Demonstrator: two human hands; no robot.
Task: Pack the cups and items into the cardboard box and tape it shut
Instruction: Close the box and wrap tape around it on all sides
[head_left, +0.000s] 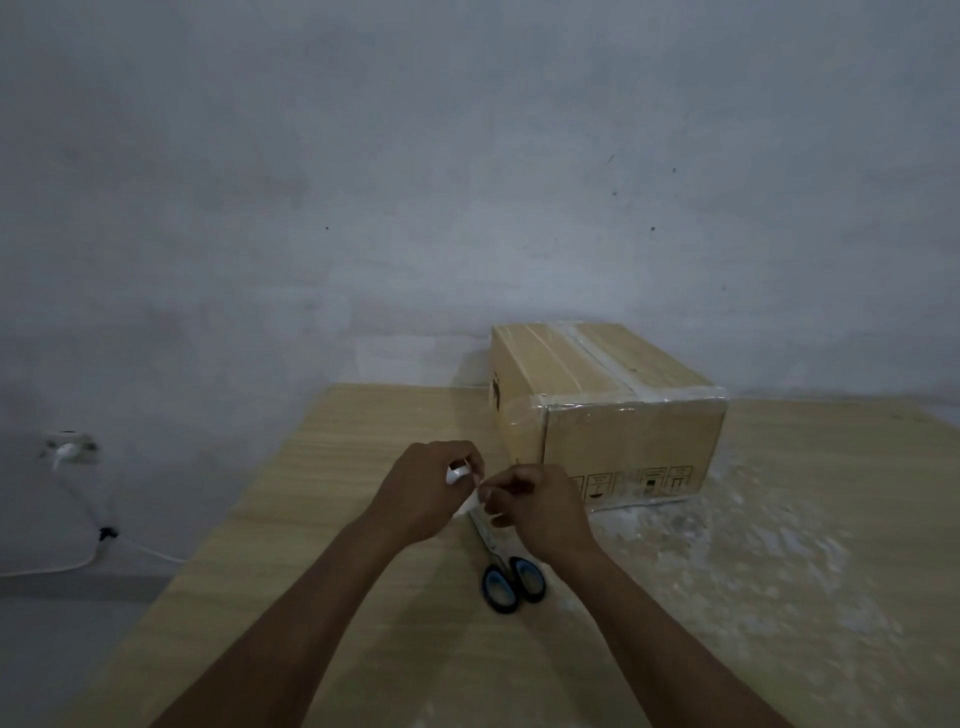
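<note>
Cardboard box (608, 415) sits on the far right part of the wooden table (311, 519), close to the grey wall (467, 156). Its flaps are closed, and a band of clear tape runs along the top seam and over the near upper edge. Small printed handling symbols line the bottom of its near face.

Both hands meet just near and left of the box, above the table. The left hand (421, 488) has its fingers curled round a small whitish tape roll (458, 474), most of which is hidden in the fist. The right hand (540, 509) pinches a pale tape strip (470, 503) between thumb and fingers, right beside the roll, so the two hands almost touch.

Under the hands a pair of scissors (511, 582) lies flat on the table, with black and blue handles toward the near side and blades pointing away, partly covered by the right hand. A crinkled clear plastic sheet (779, 545) covers the right side of the tabletop, reaching under the box. On the far left, a wall socket (67, 447) holds a plug with a white cable (78, 561) trailing down.
</note>
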